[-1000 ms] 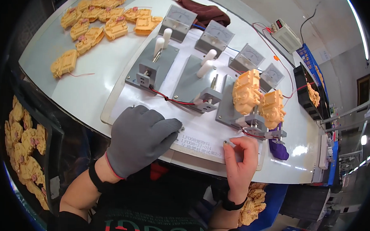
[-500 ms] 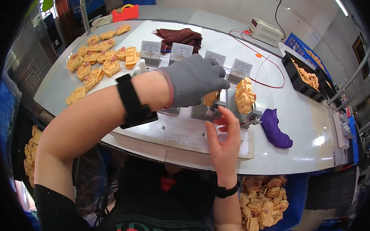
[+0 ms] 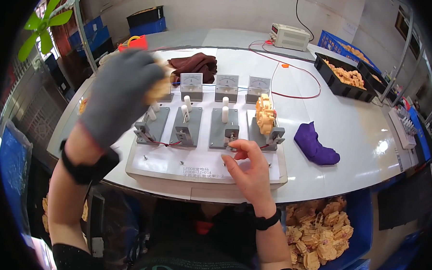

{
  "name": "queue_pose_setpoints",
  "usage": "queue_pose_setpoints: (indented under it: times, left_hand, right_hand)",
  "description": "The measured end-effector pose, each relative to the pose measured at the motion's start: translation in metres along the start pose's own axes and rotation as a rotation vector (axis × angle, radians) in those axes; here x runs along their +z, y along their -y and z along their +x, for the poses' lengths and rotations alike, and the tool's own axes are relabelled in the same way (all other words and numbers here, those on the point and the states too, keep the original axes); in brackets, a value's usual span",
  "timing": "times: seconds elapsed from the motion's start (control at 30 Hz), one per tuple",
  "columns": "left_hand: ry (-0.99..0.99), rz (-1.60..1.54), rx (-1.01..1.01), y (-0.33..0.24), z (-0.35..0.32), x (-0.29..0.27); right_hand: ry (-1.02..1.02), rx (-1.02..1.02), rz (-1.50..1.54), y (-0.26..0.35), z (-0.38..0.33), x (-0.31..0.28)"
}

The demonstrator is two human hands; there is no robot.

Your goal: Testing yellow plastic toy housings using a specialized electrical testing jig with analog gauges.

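My left hand (image 3: 124, 90), in a grey glove and smeared by motion, is closed on a yellow plastic gearbox (image 3: 159, 86) above the left end of the test jig (image 3: 200, 170). My bare right hand (image 3: 250, 172) is at the third station, thumb and forefinger apart, the forefinger close to its small metal clamp (image 3: 231, 135); whether it touches cannot be told. White pegs (image 3: 225, 113) stand up from that station, with no gearbox on them. Another yellow gearbox (image 3: 265, 115) sits upright on the rightmost station. Dial meters (image 3: 226, 87) line the back.
A purple cloth (image 3: 317, 145) lies right of the jig, a brown cloth (image 3: 195, 67) behind it. A power supply (image 3: 290, 37) trails red wires. Black tray (image 3: 346, 75) and blue bin (image 3: 361, 233) hold yellow parts. At far left is a green fan (image 3: 45, 26).
My left hand has lifted the gearbox off the third station and swung left with it. My right hand's fingers have drawn slightly back from the clamp. The view has shifted.
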State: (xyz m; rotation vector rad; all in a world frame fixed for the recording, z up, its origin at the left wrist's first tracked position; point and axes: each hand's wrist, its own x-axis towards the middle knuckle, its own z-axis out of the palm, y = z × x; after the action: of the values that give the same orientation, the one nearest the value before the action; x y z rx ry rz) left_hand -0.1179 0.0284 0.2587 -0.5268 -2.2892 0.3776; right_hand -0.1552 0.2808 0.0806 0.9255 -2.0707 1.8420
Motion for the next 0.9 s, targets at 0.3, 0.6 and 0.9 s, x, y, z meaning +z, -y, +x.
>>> queue_pose_setpoints:
  times: [0.3, 0.6, 0.9]
  left_hand:
    - [0.561, 0.667, -1.098, 0.099, -0.430, -0.131]
    - [0.676, 0.909, -1.338, 0.097, -0.522, -0.121]
    - [0.024, -0.280, -0.524, -0.045, -0.187, 0.025]
  right_hand:
    - [-0.086, -0.138, -0.254, 0.003, -0.004, -0.011]
    - [-0.025, 0.050, -0.731, -0.011, -0.014, -0.062]
    - [-0.008, 0.190, -0.588, -0.006, -0.025, -0.080]
